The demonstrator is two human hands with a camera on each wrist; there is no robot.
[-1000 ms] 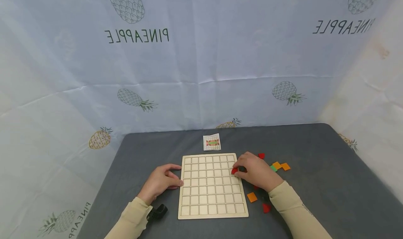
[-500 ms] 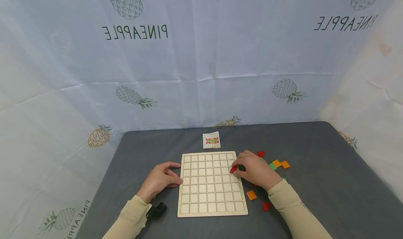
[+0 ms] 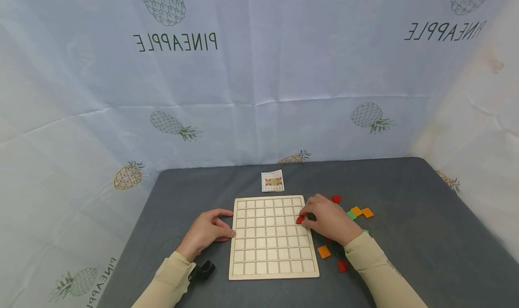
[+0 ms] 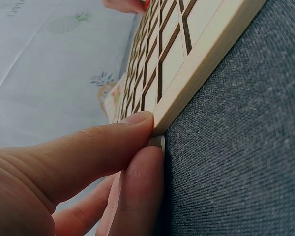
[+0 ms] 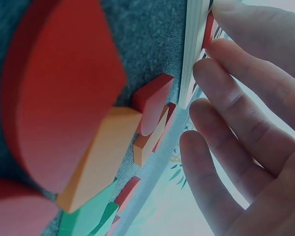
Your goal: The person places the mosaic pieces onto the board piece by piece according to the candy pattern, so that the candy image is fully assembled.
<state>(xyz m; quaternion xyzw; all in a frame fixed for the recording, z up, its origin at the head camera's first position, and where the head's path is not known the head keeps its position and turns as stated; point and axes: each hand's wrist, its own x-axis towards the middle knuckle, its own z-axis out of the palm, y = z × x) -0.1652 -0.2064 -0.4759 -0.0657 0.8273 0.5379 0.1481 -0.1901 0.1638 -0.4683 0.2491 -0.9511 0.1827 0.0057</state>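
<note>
A pale wooden grid board (image 3: 273, 244) lies flat on the dark table. At its left edge is my left hand (image 3: 207, 231), the thumb on the rim and a fingertip close below, holding the board there; the left wrist view shows this thumb (image 4: 113, 140) near. Over the board's right side, my right hand (image 3: 330, 219) pinches a red piece (image 3: 300, 219) between thumb and index finger, on or just above a cell of the rightmost column. Most of that piece's far side is covered by the fingers. In the right wrist view the other fingers (image 5: 236, 108) are spread.
Right of the board lie loose pieces: an orange square (image 3: 324, 251), a red piece (image 3: 343, 266), a green piece (image 3: 351, 215) and several others, some partly behind the right hand. Beyond the board is a small pattern card (image 3: 273, 181). A pineapple-print cloth (image 3: 259, 74) hangs behind the table.
The right hand with the red piece has shifted very slightly left over the board, then stayed put. The left hand remains at the board's edge; the head view has tilted a little.
</note>
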